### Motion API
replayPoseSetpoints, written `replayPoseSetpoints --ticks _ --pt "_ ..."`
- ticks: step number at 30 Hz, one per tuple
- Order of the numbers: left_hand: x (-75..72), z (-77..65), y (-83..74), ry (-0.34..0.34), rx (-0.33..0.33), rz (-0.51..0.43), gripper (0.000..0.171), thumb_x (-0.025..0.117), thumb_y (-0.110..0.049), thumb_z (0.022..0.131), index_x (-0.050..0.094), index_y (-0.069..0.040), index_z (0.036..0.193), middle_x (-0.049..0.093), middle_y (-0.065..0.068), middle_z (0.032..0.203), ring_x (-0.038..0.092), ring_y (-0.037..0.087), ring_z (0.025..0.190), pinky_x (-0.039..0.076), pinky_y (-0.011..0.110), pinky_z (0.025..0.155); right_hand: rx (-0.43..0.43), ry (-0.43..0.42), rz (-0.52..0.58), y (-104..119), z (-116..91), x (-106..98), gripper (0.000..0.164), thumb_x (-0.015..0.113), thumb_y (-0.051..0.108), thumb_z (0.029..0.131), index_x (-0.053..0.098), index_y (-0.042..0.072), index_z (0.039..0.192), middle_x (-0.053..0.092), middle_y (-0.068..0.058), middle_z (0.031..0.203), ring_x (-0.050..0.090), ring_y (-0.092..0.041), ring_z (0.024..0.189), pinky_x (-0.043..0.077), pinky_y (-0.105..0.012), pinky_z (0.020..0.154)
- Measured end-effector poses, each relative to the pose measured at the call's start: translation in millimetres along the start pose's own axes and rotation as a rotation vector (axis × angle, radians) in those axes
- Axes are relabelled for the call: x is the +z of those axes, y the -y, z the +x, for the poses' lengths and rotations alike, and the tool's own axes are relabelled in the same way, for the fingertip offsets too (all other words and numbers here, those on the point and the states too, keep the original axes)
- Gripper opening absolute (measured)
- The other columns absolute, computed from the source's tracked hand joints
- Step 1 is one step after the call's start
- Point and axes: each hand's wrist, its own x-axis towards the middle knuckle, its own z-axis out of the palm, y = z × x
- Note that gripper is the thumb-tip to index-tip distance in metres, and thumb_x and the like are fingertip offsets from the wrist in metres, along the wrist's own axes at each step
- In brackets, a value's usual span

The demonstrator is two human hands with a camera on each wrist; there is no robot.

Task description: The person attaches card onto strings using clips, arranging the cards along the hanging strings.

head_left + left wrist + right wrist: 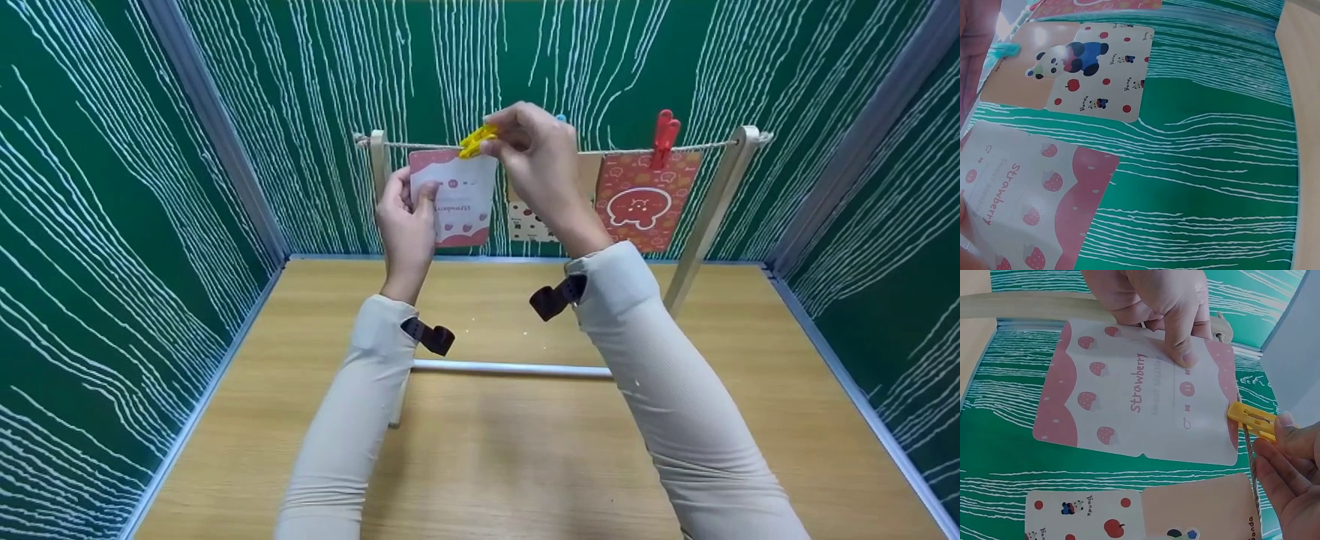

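Note:
My left hand (409,217) pinches the left edge of a strawberry-printed card (465,199), its thumb on the front. The card's top edge lies against a string (427,146). Between the thumb and fingers of my right hand (536,150) is a yellow clothespin (478,141). In the right wrist view the clothespin (1252,421) sits over the card's top edge and the string. To the right hangs a panda card (1072,67), partly hidden by my right hand in the head view. A light-blue clothespin (1005,49) is on it.
A red card with a bear outline (641,202) hangs at the right under a red clothespin (664,139). Wooden posts (709,206) carry the string. A pale bar (517,368) runs low across the wooden table (300,450). Green, white-streaked walls (82,225) surround the table.

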Motion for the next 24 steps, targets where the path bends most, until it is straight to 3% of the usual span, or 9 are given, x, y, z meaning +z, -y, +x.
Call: replayPoseSetpoints --ticks 10,24 --pt "0.1 0.2 4.0 0.014 0.032 0.007 0.034 0.057 -0.023 0.095 0.053 -0.01 0.126 0.066 0.006 0.116 0.064 0.016 0.101 0.054 0.035 0.091 -0.062 0.053 -0.14 1.7 0.8 3.1 0.02 0.063 0.008 0.092 0.068 0.0 0.11 0.068 -0.012 0.105 0.067 -0.018 0.092 0.054 -0.024 0.085" --pt "-1.5 -2.6 2.4 0.034 0.034 0.019 0.035 0.057 -0.025 0.095 0.053 -0.009 0.126 0.065 0.008 0.115 0.063 0.017 0.101 0.054 0.033 0.091 -0.01 0.148 -0.197 13.1 4.9 8.5 0.027 0.058 0.005 0.094 0.066 0.003 0.12 0.066 -0.013 0.109 0.064 -0.02 0.096 0.053 -0.022 0.087"
